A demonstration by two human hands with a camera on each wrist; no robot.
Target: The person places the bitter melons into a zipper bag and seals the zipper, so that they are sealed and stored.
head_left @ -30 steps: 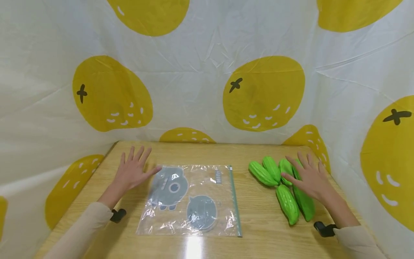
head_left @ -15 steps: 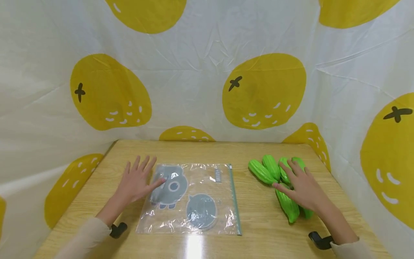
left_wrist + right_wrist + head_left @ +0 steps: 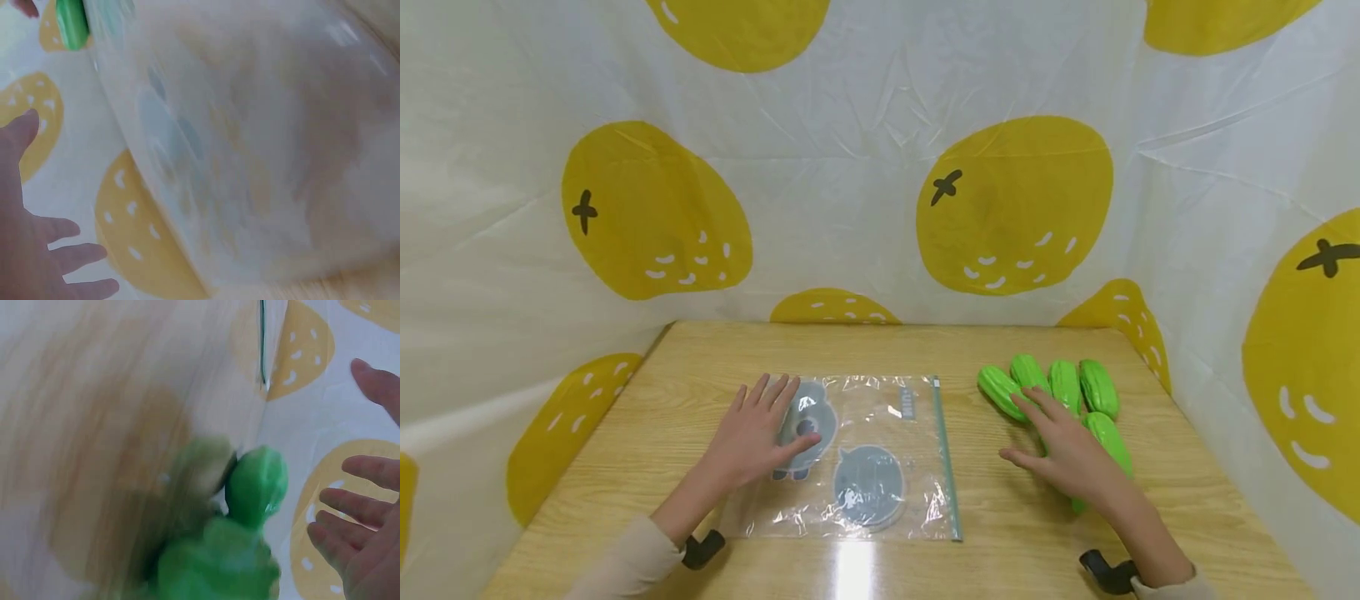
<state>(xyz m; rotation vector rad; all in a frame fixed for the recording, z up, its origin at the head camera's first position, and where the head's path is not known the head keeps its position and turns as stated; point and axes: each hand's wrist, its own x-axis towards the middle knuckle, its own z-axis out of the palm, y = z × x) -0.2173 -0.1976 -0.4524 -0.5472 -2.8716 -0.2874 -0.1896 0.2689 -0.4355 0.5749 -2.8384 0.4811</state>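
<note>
A clear zip bag point(image 3: 917, 467) with grey-blue cartoon prints lies flat on the table, its green zip edge to the right. My left hand point(image 3: 760, 437) hovers over the bag's left part, fingers spread, holding nothing; it covers some of the one-eyed print. Several bright green, ridged gourds point(image 3: 1099, 389), like bitter melons, lie grouped on the right. Above their near left side is my right hand point(image 3: 1063, 446), palm down with fingers apart, hiding part of the group. In the right wrist view, the fingers point(image 3: 356, 506) are extended beside the green gourds point(image 3: 256, 487).
The wooden table point(image 3: 850, 350) reaches back to a white cloth point(image 3: 842, 208) printed with yellow fruit, which also encloses both sides. Black wrist camera mounts point(image 3: 703, 550) sit under both forearms. Light glares on the table's front edge.
My left hand has moved right and nearer, over the bag. My right hand has moved left and nearer, uncovering the gourds at the far right. The bag has stayed in place.
</note>
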